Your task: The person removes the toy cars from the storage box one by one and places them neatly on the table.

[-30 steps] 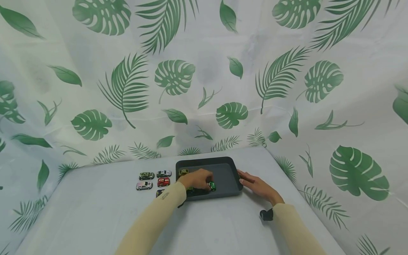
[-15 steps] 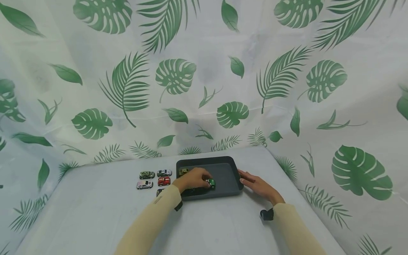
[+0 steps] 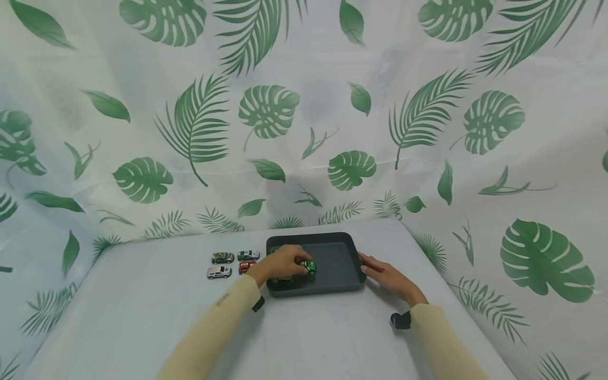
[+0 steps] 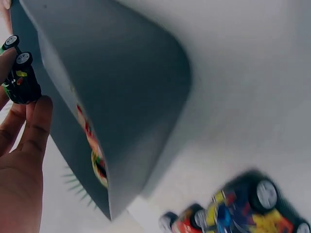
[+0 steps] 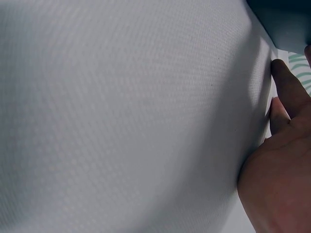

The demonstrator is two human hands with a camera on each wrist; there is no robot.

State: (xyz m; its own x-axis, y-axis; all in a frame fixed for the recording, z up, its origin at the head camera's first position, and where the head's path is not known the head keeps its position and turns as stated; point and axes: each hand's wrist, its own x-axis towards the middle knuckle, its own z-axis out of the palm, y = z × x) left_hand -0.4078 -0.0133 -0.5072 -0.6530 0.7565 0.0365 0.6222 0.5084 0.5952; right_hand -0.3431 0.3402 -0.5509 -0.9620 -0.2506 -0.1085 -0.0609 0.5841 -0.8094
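Note:
In the head view my left hand (image 3: 282, 262) reaches over the dark grey tray (image 3: 339, 264) and pinches a small green toy car (image 3: 310, 266) between thumb and fingers. The left wrist view shows this car's black underside (image 4: 22, 80) and wheels, with the fingers around its ends. Another toy car (image 3: 283, 280) lies in the tray, partly hidden below that hand. My right hand (image 3: 387, 275) lies beside the tray's right wall, fingers extended with their tips at its side. In the right wrist view the tray's corner (image 5: 286, 24) shows just above those fingers.
Left of the tray stand a camouflage car (image 3: 222, 257), a white-and-black car (image 3: 248, 255), a pale pink car (image 3: 219, 272) and a red car (image 3: 246, 266). A dark, multicoloured car (image 4: 252, 208) sits outside the tray near the left wrist. A leaf-print curtain (image 3: 304, 116) rises behind the table.
My left hand has carried the green car a little left and toward the back of the tray. The right hand has stayed by the tray's right side. The head view has shifted slightly.

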